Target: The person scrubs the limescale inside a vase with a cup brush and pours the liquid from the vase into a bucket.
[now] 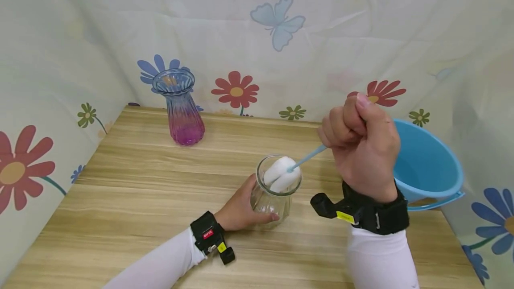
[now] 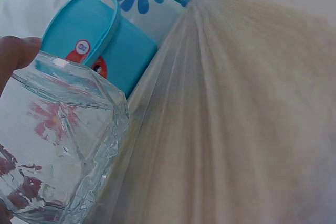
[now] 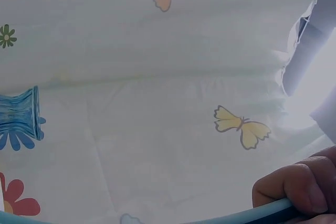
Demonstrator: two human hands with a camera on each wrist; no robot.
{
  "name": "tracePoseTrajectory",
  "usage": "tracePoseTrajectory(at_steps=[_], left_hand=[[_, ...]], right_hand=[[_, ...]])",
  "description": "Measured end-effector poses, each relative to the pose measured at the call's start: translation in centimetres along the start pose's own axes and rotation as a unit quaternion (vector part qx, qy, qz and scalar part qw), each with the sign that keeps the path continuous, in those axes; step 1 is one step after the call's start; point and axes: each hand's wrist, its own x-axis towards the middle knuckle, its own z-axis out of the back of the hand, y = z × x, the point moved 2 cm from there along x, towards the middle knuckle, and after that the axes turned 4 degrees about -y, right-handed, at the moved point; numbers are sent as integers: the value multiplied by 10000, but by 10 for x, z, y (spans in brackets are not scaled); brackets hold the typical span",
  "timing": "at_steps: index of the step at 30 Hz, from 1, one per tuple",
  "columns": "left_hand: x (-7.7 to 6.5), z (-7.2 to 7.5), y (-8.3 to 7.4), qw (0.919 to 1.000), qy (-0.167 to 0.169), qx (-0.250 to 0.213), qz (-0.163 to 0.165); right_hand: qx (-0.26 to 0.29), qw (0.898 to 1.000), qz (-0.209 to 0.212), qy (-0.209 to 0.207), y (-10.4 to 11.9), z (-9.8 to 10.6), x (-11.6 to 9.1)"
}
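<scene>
My left hand (image 1: 241,211) holds a clear glass vase (image 1: 281,206) around its body, thumb on the near side, over the wooden table. In the left wrist view the vase (image 2: 86,135) shows thick, faceted walls and a fingertip at its edge. My right hand (image 1: 363,146), raised above and to the right, grips the thin blue handle (image 1: 311,156) of a sponge bottle brush. Its white sponge head (image 1: 279,171) sits in the vase's mouth, bulging slightly above the rim. Fingers (image 3: 294,186) curl around the handle in the right wrist view.
A ribbed vase (image 1: 182,110), blue fading to purple, stands at the back left. To the right, partly behind my right hand, is a light-blue bucket (image 1: 431,159) with its handle lowered. A flower-printed curtain (image 1: 321,66) borders the wooden table (image 1: 132,182) at back and sides.
</scene>
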Motion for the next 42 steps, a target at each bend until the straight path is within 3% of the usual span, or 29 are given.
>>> tracePoseTrajectory(at_steps=[5, 8, 14, 17, 21, 26, 31, 37, 42], left_hand=[[-3, 5, -23, 9998, -43, -181, -59], [-4, 5, -28, 9997, -63, -229, -17], [-4, 5, -29, 9998, -93, -147, 133], [-4, 5, -28, 9998, -109, -52, 169], [-5, 6, -29, 9998, -141, 25, 163], [-5, 6, -28, 9999, -109, -21, 102], [-5, 6, -28, 9999, -71, -1, 112], [-5, 6, -26, 9999, -79, 46, 98], [-3, 2, -6, 9998, -114, 162, 70]], right_hand=[[81, 9999, -20, -56, 7, 3, 0], [241, 9996, 38, -122, 13, 6, 1], [1228, 9919, 294, -167, 28, 17, 7], [1670, 9836, 498, -461, 40, 24, 10], [1819, 9727, 980, -1057, 55, 37, 10], [1583, 9652, 1475, -1470, 58, 47, 11], [873, 9714, 1544, -1578, 46, 49, 12], [160, 9824, 1377, -1253, 27, 58, 4], [-700, 9868, 1129, -921, 6, 68, -7]])
